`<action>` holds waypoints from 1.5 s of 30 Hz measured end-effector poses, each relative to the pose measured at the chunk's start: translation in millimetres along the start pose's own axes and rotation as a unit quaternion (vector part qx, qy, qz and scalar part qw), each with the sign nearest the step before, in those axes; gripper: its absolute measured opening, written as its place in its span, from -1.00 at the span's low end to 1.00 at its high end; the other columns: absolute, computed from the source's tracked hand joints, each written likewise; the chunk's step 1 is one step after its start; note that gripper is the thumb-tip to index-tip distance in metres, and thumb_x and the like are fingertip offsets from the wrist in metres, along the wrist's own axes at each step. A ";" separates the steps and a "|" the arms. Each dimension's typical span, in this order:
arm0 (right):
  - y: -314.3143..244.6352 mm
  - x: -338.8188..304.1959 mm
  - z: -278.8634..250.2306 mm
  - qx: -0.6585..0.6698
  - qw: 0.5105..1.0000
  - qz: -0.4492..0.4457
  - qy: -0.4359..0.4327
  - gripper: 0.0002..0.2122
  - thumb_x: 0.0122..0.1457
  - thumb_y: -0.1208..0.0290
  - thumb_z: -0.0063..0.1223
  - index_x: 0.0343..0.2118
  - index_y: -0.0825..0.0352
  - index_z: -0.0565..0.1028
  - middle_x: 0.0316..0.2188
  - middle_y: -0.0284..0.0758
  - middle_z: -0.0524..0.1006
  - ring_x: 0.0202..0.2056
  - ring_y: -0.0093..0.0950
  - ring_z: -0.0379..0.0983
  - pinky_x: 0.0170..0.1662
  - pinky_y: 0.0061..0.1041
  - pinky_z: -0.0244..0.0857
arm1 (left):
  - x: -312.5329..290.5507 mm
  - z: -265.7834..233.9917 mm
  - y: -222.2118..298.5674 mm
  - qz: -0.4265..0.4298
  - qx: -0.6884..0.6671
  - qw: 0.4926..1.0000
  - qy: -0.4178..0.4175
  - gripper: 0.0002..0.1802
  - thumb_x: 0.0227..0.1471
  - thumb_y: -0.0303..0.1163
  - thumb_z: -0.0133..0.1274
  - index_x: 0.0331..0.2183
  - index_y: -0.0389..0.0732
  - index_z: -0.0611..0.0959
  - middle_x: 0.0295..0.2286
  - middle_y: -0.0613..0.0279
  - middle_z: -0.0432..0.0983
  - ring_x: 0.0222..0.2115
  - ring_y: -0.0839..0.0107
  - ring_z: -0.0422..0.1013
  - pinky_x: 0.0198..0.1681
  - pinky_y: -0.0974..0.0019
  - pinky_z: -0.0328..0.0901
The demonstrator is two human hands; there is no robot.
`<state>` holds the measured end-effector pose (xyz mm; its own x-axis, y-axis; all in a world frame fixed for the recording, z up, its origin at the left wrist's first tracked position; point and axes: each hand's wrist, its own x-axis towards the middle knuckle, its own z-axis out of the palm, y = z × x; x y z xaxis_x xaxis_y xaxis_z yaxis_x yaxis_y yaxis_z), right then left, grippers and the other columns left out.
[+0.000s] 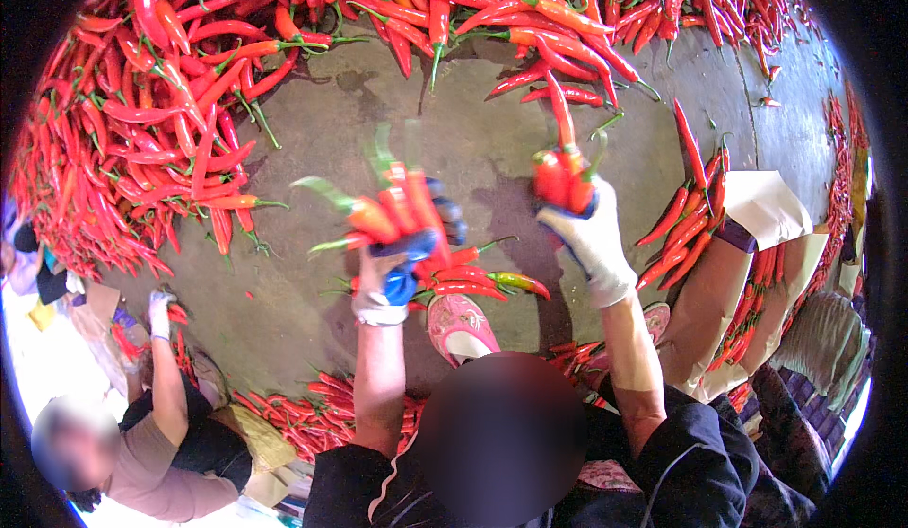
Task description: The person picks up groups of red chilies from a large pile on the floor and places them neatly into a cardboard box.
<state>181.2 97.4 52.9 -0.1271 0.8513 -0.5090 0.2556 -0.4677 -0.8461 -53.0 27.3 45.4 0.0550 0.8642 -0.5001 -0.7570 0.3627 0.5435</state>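
Observation:
White gloves with blue palms cover both my hands. My left hand (382,293) is closed round a bunch of red chillies (397,208), stems pointing up and outward; motion blurs it. In my right hand (601,249) is a smaller clutch of chillies (552,180), one long pod standing upright. Below and between the hands, a small pile of chillies (465,288), one of them partly green, lies on the floor by my pink shoe (458,324). My left hand hides part of that pile.
A big heap of red chillies (161,140) curves round the left and far side of the concrete floor (331,131). At right, another small pile (689,225) lies beside an open cardboard box (705,306) holding chillies. A co-worker's gloved hand (161,314) is at lower left.

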 end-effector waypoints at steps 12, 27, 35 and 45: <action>10.1 38.9 -19.9 -0.533 0.767 -0.346 -0.082 -0.49 -0.27 0.40 0.19 -0.11 0.20 0.44 -0.04 -0.31 0.42 -0.02 -0.29 0.34 0.06 -0.24 0.19 | -18.5 -51.9 -48.1 0.031 0.080 0.975 0.207 -0.53 -0.22 -0.59 0.16 -0.14 -0.34 0.55 -0.33 0.11 0.58 -0.37 0.36 0.53 -0.27 0.35 0.42; 55.9 -20.3 40.1 0.342 0.920 0.109 0.159 -0.77 0.05 0.54 0.09 -0.18 0.37 0.48 -0.33 -0.39 0.52 -0.34 -0.54 0.46 -0.24 -0.52 0.36 | 79.7 58.6 1.0 0.281 0.658 0.696 -0.048 -0.45 -0.22 -0.45 0.25 -0.08 -0.24 0.53 -0.23 0.08 0.56 -0.26 0.18 0.52 -0.18 0.22 0.40; 31.5 -3.3 29.5 0.300 0.938 0.108 0.135 -0.73 0.04 0.55 0.15 -0.15 0.42 0.49 -0.33 -0.40 0.53 -0.34 -0.60 0.45 -0.24 -0.57 0.36 | 97.6 62.7 -20.1 0.093 0.730 0.664 -0.136 -0.46 -0.27 -0.27 0.28 -0.17 -0.24 0.56 -0.32 -0.02 0.57 -0.29 -0.02 0.49 -0.21 0.08 0.38; 26.7 -22.7 3.5 0.253 0.966 0.023 -0.048 -0.56 -0.07 0.53 0.28 -0.07 0.42 0.43 -0.17 -0.34 0.54 -0.17 -0.53 0.45 -0.05 -0.51 0.33 | 55.8 36.9 -40.0 -0.027 0.300 0.949 -0.093 -0.37 -0.16 -0.60 0.27 0.01 -0.29 0.46 -0.15 0.24 0.50 -0.16 0.50 0.43 -0.05 0.38 0.35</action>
<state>187.6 64.7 41.3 -0.2219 0.8123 -0.5395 -0.2342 -0.5814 -0.7792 4.4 73.9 20.6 0.2400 0.8650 -0.4406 -0.2455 0.4932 0.8346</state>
